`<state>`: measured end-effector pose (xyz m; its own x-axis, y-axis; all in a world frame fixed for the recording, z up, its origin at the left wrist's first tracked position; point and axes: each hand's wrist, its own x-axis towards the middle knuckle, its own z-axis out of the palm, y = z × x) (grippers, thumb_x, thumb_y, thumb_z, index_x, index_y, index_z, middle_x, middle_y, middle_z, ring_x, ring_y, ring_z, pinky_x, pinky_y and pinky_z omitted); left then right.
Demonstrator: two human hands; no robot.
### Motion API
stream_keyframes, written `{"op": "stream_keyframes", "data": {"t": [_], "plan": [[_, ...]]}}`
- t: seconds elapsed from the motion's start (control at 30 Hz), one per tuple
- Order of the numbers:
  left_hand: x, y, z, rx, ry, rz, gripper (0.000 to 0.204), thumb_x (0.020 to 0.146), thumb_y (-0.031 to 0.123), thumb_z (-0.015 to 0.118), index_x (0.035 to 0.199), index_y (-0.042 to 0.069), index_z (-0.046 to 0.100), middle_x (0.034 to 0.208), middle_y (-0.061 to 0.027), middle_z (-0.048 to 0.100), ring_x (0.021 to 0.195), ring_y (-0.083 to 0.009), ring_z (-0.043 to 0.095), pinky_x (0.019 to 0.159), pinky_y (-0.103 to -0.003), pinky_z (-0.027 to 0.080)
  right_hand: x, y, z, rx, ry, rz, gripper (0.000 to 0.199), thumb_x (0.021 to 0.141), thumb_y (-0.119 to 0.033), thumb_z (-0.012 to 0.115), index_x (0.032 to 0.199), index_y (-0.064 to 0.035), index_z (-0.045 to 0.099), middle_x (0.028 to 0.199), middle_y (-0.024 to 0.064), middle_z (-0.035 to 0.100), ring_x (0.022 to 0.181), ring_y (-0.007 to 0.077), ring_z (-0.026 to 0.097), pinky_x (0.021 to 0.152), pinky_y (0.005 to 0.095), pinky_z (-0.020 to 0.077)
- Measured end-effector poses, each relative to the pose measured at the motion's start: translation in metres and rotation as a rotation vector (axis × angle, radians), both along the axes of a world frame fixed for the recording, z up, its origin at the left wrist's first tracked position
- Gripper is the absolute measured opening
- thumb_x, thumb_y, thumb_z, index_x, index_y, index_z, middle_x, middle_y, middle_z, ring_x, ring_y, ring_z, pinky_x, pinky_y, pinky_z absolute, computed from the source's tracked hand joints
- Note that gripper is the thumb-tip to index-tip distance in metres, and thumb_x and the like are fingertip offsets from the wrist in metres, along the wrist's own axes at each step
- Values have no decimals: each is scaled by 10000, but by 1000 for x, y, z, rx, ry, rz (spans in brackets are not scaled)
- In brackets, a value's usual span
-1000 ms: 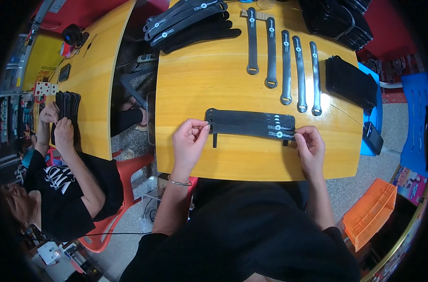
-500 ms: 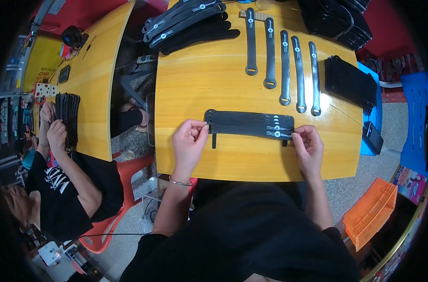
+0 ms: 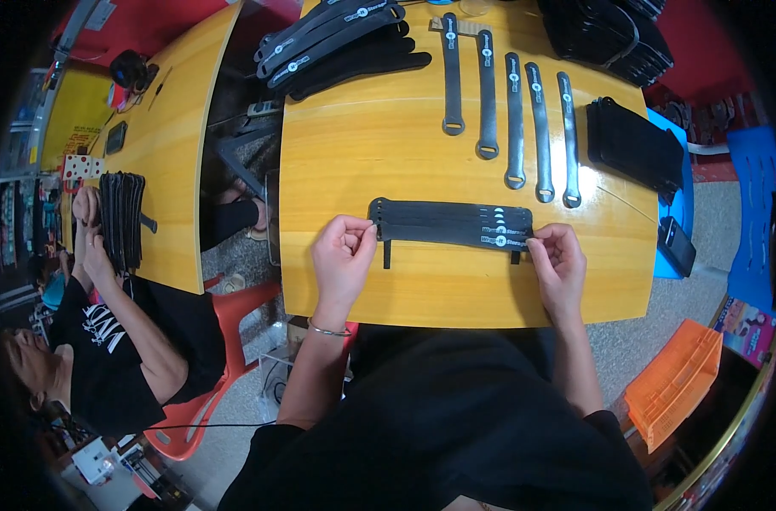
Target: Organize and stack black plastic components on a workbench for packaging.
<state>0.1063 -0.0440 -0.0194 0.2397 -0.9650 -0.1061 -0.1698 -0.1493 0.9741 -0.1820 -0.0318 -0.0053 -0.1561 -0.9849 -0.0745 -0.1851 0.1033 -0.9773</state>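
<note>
A flat bundle of several black straps [image 3: 452, 224] lies across the near part of the yellow wooden table [image 3: 388, 136]. My left hand [image 3: 344, 255] pinches its left end, where a short black tab hangs down. My right hand [image 3: 558, 262] pinches its right end, by the small white marks. Beyond the bundle, several single black straps with ring ends [image 3: 513, 111] lie side by side, pointing away from me.
A heap of black straps [image 3: 337, 43] sits at the far left of the table, and black stacks at the far right [image 3: 631, 140] and top right [image 3: 605, 34]. A person at the left table [image 3: 115, 332] handles another strap bundle [image 3: 122, 217]. An orange crate [image 3: 673, 383] stands right.
Both hands stay pinched on the ends of the strap bundle, which has barely shifted. The person at the left has moved their hands slightly along their own bundle.
</note>
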Motion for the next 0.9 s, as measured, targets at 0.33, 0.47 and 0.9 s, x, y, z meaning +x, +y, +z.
{"op": "stream_keyframes", "data": {"t": [0.33,0.47,0.9], "plan": [[-2,0,1,-14,-32,-3,71,839,-50,631,848,3,585,684,25,567,536,10,473,457,-149,338,-3,0,-1,-25,31,1,147,853,-14,663,933,-26,540,754,-27,564,628,14,518,551,151,414],[-2,1,1,-23,-90,-8,82,838,-58,630,855,0,576,681,23,565,536,8,478,457,-148,340,0,-2,2,0,72,0,145,847,-19,672,916,-24,546,739,-24,574,631,15,535,554,155,429],[-2,1,2,-16,-111,-5,79,829,-64,627,853,-7,576,689,2,581,540,-6,504,469,-153,368,4,-4,-5,-34,212,-69,182,823,-32,706,886,-20,536,702,2,576,598,37,547,537,186,455]]}}
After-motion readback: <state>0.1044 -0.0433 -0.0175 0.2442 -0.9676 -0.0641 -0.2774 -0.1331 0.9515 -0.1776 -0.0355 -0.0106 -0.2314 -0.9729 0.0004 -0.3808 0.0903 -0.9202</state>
